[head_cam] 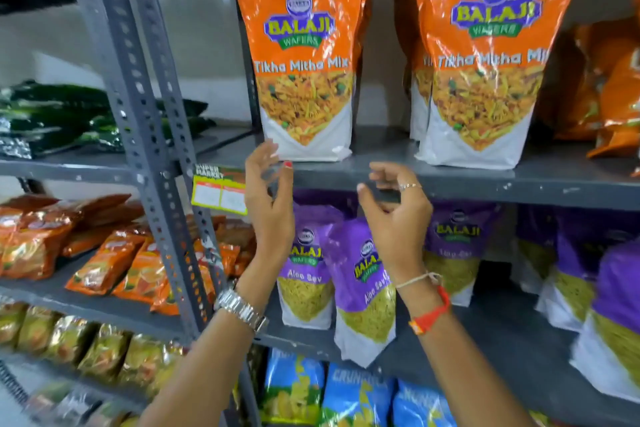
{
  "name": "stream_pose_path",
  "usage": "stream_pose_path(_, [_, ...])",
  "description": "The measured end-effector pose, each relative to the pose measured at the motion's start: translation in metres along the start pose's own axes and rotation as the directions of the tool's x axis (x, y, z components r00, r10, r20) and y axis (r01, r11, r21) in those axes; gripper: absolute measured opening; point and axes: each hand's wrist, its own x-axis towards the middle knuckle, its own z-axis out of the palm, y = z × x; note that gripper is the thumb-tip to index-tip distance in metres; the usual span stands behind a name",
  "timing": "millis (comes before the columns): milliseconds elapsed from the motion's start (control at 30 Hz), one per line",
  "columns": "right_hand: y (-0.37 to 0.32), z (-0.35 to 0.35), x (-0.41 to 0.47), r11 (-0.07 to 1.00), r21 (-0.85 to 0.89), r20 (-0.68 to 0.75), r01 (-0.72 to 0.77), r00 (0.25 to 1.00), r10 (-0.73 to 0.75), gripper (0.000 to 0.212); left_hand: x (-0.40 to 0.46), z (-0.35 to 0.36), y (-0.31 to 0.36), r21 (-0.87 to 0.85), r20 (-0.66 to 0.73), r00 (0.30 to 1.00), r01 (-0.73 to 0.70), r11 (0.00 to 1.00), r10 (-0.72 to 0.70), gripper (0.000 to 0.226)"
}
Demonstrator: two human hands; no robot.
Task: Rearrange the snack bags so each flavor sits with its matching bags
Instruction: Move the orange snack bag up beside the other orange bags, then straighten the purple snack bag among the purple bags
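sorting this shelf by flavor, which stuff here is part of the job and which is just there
Part of the job:
- orange Tikha Mitha Mix bags, top shelf
- purple Aloo Sev bags, shelf below
- blue bags, lowest shelf
- left hand and right hand, both empty

Just there:
- price tag on the shelf edge
- wristwatch
- grey rack upright

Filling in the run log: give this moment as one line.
left hand: open, empty, below upright orange Tikha Mitha Mix bag | right hand: open, empty, before purple Aloo Sev bag | grey metal shelf
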Motion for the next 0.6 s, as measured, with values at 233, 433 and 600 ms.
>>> stream_pose_path(233, [0.122, -0.048, -0.087, 0.931, -0.2, 0.154, -0.305, 0.929, 0.337, 0.036, -0.139, -0.003, -0.057, -0.002, 0.044, 0.918, 0.394, 0.919, -0.394, 0.016])
stream_pose_path(433, [0.172, -0.06, -0.098, 0.65, -0.269, 0.328, -0.711, 0.567, 0.756, 0.096, -0.198, 0.001, -0.095, -0.022, 0.119, 0.62, 0.782, 0.623, -0.775, 0.045])
stream_pose_path(600, [0.194, -0.063, -0.081, 0.572, -0.283, 0.513, -0.77, 0.383, 0.768, 0.112, -0.203, 0.005, -0.114, -0.101, 0.313, 0.344, 0.939, 0.329, -0.886, 0.054])
